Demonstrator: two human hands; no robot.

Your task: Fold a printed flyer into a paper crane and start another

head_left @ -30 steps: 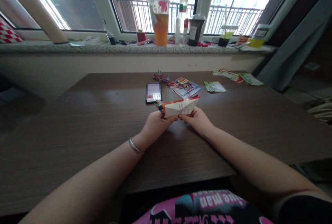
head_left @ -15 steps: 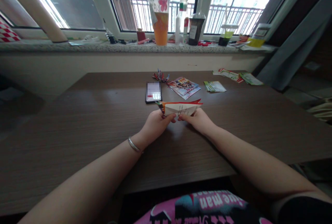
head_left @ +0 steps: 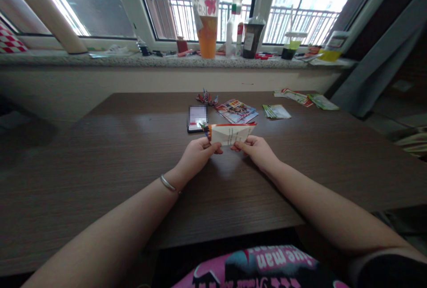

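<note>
Both hands pinch a folded paper [head_left: 230,133], white with red and orange printed edges, held a little above the dark wooden table [head_left: 100,154]. My left hand [head_left: 196,155], with a silver bangle on its wrist, grips the paper's left end. My right hand [head_left: 255,151] grips the lower right edge, thumb on top. The fingers of both hands are closed on the sheet.
A phone [head_left: 197,118] lies just beyond the paper. Behind it are a small folded paper figure [head_left: 207,98], a printed leaflet [head_left: 236,111] and more leaflets [head_left: 276,111] to the right. Drink cups [head_left: 207,26] and bottles stand on the windowsill. A grey curtain [head_left: 376,61] hangs at right.
Both hands have shifted slightly away from me with the paper. The paper's top edge has turned from tilted to more level and upright.
</note>
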